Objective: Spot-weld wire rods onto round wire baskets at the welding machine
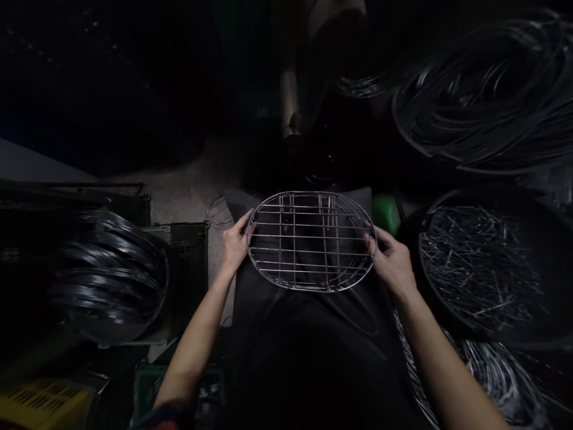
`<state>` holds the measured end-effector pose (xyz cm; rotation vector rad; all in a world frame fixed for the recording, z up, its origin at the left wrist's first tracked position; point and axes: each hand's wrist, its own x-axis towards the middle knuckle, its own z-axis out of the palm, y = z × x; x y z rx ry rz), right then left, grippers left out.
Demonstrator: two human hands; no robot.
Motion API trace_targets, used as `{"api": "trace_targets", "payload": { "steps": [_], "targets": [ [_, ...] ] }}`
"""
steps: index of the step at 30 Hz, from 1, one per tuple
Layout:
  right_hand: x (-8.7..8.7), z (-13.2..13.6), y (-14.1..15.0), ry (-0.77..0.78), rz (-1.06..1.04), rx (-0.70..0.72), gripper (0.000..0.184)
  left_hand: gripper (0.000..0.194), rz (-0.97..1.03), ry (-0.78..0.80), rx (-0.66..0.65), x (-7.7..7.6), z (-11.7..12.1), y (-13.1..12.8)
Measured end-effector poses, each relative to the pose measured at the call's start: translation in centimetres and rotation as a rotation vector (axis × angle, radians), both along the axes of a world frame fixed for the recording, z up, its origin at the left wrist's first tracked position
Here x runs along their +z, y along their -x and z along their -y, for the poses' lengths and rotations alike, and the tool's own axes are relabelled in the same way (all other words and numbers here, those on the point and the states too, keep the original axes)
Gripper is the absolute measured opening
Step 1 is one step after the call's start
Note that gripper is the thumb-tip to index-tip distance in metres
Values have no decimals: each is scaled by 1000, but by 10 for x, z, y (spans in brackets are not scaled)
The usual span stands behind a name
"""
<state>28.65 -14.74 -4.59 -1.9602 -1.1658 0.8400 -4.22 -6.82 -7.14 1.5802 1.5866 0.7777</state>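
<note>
An oval wire rack [308, 236] of shiny metal is held level above my lap, over a dark apron [308, 334]. Thin rods run across it lengthwise, and a few bars cross them beneath. My left hand [236, 242] grips its left end, thumb on the near rim and fingers partly behind the wire. At the opposite end my right hand [393, 260] grips the rim, with its fingertips curled inside the frame. Parts of the rack's underside are hard to make out in the dim light.
To my right stands a round tub of short metal rods [483, 269], with coiled wire rings [492, 113] beyond it. On my left, stacked metal rings [116, 269] fill a container beside dark crates [190, 257]. A yellow crate [45, 403] sits at lower left; a vertical post [289, 101] rises ahead.
</note>
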Motion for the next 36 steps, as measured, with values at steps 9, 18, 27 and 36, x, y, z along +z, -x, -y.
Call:
{"api": "trace_targets", "payload": {
  "steps": [9,18,27,36],
  "targets": [
    [-30,15,1,1,165,43,48,37,-111,-15,34,-16,1,-11],
    [17,14,2,1,-172,-86,45,43,189,-7,106,13,16,3],
    [29,4,12,-30,-204,-75,45,48,65,53,-164,37,-3,3],
    [5,7,13,-19,-62,-39,46,43,-52,-31,-64,10,-1,0]
  ]
}}
